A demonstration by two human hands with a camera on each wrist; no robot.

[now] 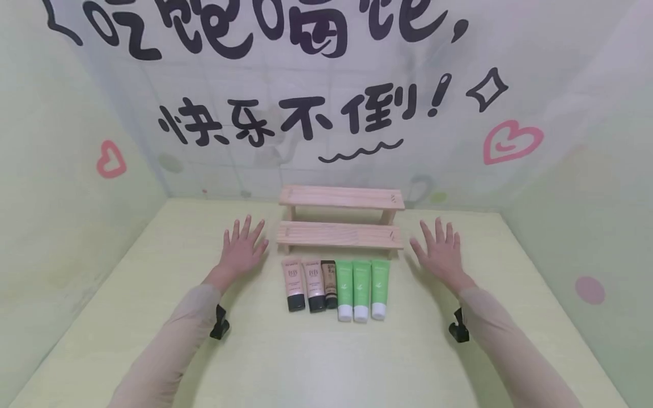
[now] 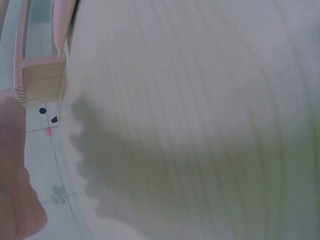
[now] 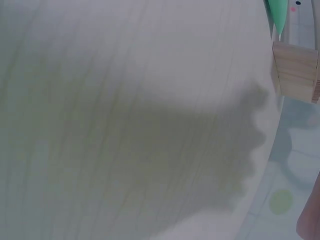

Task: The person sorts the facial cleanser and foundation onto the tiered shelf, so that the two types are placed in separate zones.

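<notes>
Both arms reach out over the pale table [image 1: 326, 362], one on either side of a neat little display. The left hand [image 1: 242, 249] is spread wide, back upward, its fingers fanned toward the far wall [image 1: 306, 175], and it is nearest the left ends of two wooden shelves. The right hand [image 1: 440, 252] matches it on the other side, fingers just as splayed, near the shelves' right ends. Of those shelves, the rear shelf [image 1: 342, 197] stands behind and the front shelf [image 1: 339, 234] before it, nearer the person. Just in front of that, six tubes lie side by side with their caps toward the person: an outer pink tube [image 1: 293, 283], an inner pink tube [image 1: 313, 283], a slimmer brown tube [image 1: 330, 283], then a first green tube [image 1: 344, 286], a middle green tube [image 1: 361, 286] and an end green tube [image 1: 380, 286]. The pinks wear black caps and the greens white ones (the end green sits slightly off from its neighbour, while the brown is close in between pink and green). Both hands are well apart from the tubes. Light sleeves [image 1: 176, 334] cover the forearms, a black device [image 1: 220, 324] shows at each wrist, and bold black lettering [image 1: 308, 122] runs across the wall.
</notes>
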